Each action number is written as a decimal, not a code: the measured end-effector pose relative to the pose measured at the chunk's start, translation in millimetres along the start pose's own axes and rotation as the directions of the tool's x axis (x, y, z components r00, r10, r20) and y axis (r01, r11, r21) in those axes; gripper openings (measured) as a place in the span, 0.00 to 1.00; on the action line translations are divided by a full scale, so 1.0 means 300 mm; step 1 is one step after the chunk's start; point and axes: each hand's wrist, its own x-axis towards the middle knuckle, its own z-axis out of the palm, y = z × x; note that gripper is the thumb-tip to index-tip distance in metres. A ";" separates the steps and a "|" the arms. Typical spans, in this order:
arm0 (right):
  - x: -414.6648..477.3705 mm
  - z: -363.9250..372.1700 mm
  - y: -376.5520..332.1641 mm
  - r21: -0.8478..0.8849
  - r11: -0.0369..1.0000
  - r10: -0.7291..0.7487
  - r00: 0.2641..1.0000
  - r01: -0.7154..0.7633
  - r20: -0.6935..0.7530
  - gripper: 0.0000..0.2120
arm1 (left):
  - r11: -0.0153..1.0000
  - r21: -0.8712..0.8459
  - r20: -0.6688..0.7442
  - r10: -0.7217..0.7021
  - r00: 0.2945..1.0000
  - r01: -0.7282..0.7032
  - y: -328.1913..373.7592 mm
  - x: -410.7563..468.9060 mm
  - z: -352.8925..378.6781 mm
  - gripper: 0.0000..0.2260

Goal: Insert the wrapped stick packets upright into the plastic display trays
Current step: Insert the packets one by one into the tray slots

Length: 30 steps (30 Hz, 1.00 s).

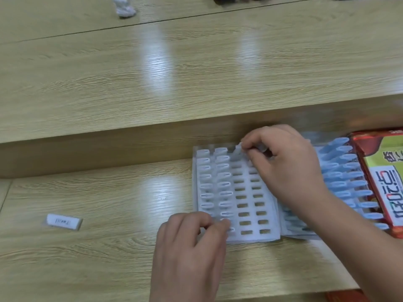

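Observation:
A white plastic display tray [250, 214] with rows of slots lies on the lower table. Its two left columns hold upright wrapped stick packets [224, 184]; the right columns show bare slots. My right hand [283, 166] pinches one packet [237, 152] at the tray's far end, over the third column. My left hand [192, 247] rests at the tray's near left corner, fingers curled, its fingertips pinching a packet at the near end of the second column. A second tray [349, 184] full of upright packets lies to the right, partly under my right forearm.
A red and green printed box [383, 182] sits at the right edge. One loose wrapped packet [63, 221] lies flat on the table to the left. A raised wooden step [109, 149] runs behind the trays. A white object [125, 6] stands at the far back.

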 end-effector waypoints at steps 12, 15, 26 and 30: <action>-0.002 0.010 0.005 -0.254 0.957 -0.122 0.990 0.137 0.076 0.05 | 0.995 -0.058 -0.038 0.077 0.996 -0.079 -0.011 -0.017 0.005 0.07; -0.007 0.022 -0.004 -0.331 0.930 -0.157 0.987 0.160 0.037 0.07 | 0.994 -0.105 0.116 -0.010 0.993 0.023 -0.015 0.016 0.002 0.17; -0.056 0.241 -0.395 -0.012 0.963 -0.264 0.957 0.268 0.119 0.09 | 0.948 -0.003 0.108 -0.318 0.942 0.320 -0.313 -0.086 -0.169 0.18; -0.091 0.450 -0.582 0.074 0.975 -0.222 0.904 0.209 0.366 0.16 | 0.868 0.062 -0.024 -0.493 0.870 0.493 -0.504 -0.199 -0.267 0.16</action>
